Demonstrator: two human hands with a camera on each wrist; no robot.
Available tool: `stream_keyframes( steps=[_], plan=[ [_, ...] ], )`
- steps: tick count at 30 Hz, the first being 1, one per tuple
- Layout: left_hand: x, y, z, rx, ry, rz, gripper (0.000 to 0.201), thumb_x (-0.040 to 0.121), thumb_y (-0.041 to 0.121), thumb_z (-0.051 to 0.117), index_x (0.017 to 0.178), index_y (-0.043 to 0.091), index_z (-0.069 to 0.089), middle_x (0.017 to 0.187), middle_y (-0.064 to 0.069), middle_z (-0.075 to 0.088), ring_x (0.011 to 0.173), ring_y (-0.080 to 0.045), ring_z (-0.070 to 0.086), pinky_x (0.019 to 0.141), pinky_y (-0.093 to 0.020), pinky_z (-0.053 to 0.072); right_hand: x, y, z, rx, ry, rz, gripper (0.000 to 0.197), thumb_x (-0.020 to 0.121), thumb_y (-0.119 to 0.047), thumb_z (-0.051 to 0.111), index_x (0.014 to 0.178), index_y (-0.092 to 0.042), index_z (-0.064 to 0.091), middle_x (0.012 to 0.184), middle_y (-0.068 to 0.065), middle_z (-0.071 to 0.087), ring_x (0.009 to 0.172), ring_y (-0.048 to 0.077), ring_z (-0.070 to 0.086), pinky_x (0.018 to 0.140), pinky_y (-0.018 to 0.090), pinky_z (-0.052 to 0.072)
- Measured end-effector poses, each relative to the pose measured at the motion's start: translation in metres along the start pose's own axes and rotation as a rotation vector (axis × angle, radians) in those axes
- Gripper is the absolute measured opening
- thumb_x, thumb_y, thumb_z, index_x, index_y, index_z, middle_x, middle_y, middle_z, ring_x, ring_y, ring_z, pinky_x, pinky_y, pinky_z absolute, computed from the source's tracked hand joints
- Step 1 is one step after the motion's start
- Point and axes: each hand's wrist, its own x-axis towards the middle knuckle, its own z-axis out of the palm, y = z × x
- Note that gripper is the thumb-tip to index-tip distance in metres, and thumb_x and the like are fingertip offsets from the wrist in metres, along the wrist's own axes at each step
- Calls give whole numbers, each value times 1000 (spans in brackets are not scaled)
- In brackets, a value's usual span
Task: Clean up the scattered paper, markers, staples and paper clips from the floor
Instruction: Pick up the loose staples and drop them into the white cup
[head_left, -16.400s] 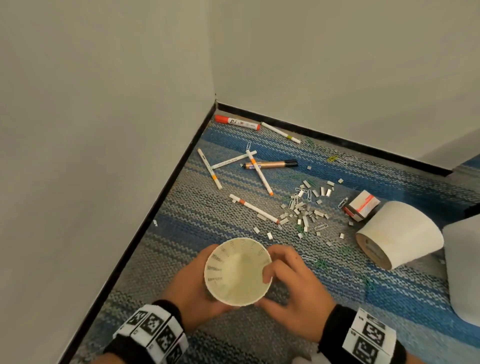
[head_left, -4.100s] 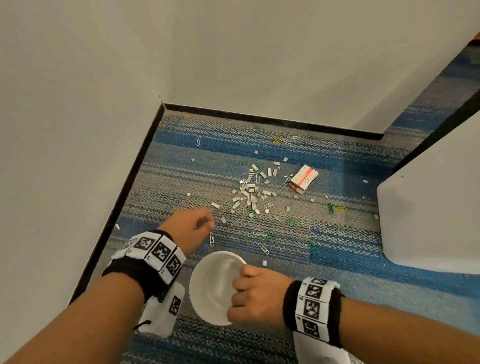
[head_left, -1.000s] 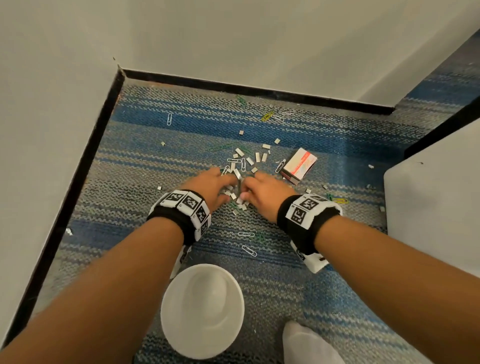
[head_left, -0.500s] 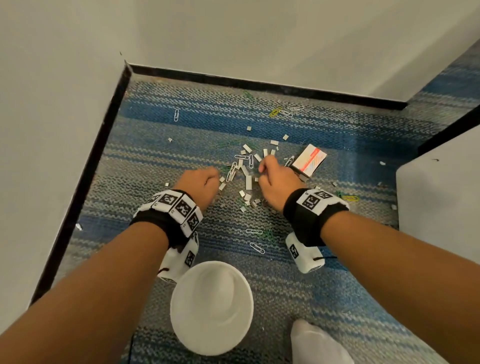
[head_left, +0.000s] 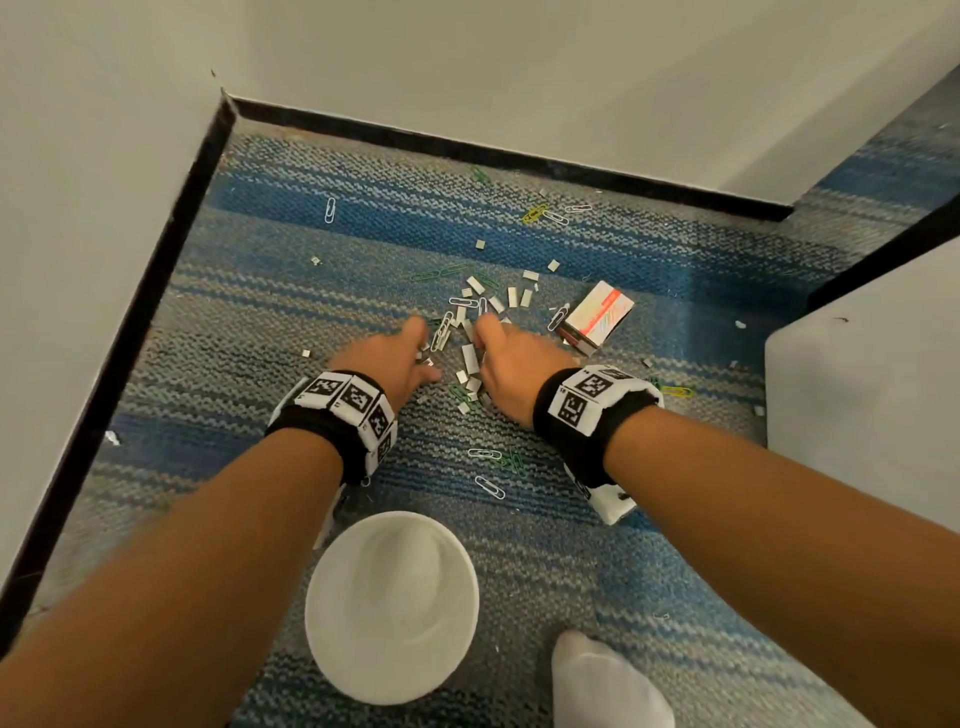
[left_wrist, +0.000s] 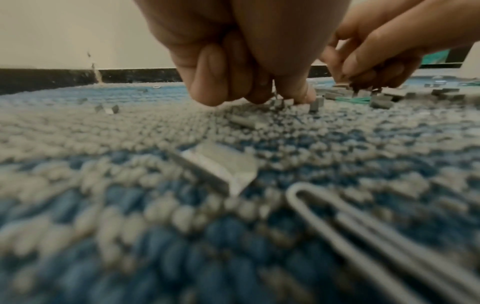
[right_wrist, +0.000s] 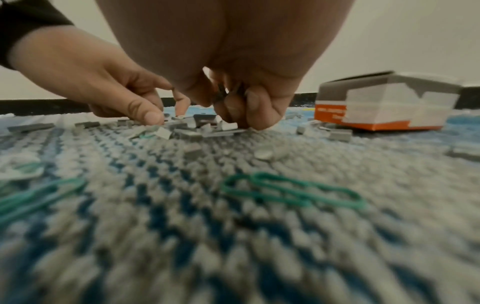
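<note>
Grey staples (head_left: 470, 358) lie heaped on the striped carpet with several paper clips (head_left: 441, 327) among them. Both hands are down on this heap. My left hand (head_left: 426, 358) has curled fingers whose tips pinch staples at the heap's left edge (left_wrist: 275, 98). My right hand (head_left: 480, 348) works the heap's right side; its curled fingers (right_wrist: 257, 111) hold a small bunch of staples (right_wrist: 226, 92) against the thumb. An orange-and-white staple box (head_left: 597, 317) lies just right of the right hand. The white cup (head_left: 389, 605) stands on the carpet between my forearms, close to me.
Walls with a black skirting (head_left: 156, 270) close off the left and far sides. A white block (head_left: 862, 384) stands at the right. Loose clips lie far back (head_left: 535, 213), far left (head_left: 330, 210) and between my wrists (head_left: 488, 486). A white-socked foot (head_left: 608, 686) is bottom right.
Both hands stay on the staple heap. The left hand has shifted slightly towards the heap and its fingers have closed on staples; the right hand keeps gathering.
</note>
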Motion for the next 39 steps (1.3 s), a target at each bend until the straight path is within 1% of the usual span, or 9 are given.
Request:
stream_keyframes(
  steps=[4,9,12,15,20,24,29,36,39],
  plan=[
    [-4,3,-6,107,6,75,26,95,31,42,110,11,38,98,-19,63,87,-36,60,69,-40,45,6,-9,10,-115,-1,26,38,97,-40,40,122,-12,38,122,15,54,106,34,56,80,41,46],
    [-18,-11,-18,-86,43,63,17,95,27,42,105,13,47,92,-13,66,78,-31,58,65,-32,41,12,-9,1,-62,-58,92,30,96,-27,40,122,-10,39,118,18,55,98,34,57,75,37,43],
    [-41,-20,-34,-221,213,78,17,95,27,42,100,14,51,66,2,55,67,-26,54,61,-28,36,5,-6,-9,76,-33,113,25,93,-25,42,114,-12,44,102,17,61,79,27,52,68,29,39],
    [-75,-27,-48,-308,346,191,26,90,35,40,93,16,57,61,1,55,61,-22,52,58,-27,32,-14,-11,-21,311,52,107,13,92,-25,40,101,-19,47,73,5,58,66,25,53,61,28,34],
    [-140,-16,-21,-416,180,366,30,81,52,28,82,28,46,56,9,48,54,1,45,56,-19,31,-79,-53,-33,551,-59,-112,24,77,-29,35,89,-31,55,56,-5,49,50,6,42,50,20,32],
    [-160,-9,3,-416,82,427,36,84,54,28,81,24,47,61,10,50,58,-3,48,58,-27,38,-118,-87,-12,508,-198,-194,13,78,-32,37,90,-31,42,63,-9,46,63,14,47,59,28,36],
    [-172,-9,3,-351,78,473,22,82,48,29,67,33,36,61,19,38,62,2,39,58,-15,27,-131,-96,-12,524,-246,-135,15,88,-16,45,102,-19,48,82,-6,50,80,16,49,68,25,33],
    [-188,-14,6,-449,119,384,35,79,51,32,91,32,59,63,31,57,63,12,55,57,-2,33,-142,-113,-10,634,-331,-29,21,87,-22,42,108,-23,44,105,8,65,96,26,60,85,44,48],
    [-191,-14,5,-516,140,351,41,76,51,37,104,32,60,82,20,70,77,6,64,62,0,38,-139,-106,-14,595,-253,-41,22,85,-20,45,103,-30,52,93,-2,68,79,15,61,74,32,50]
  ],
)
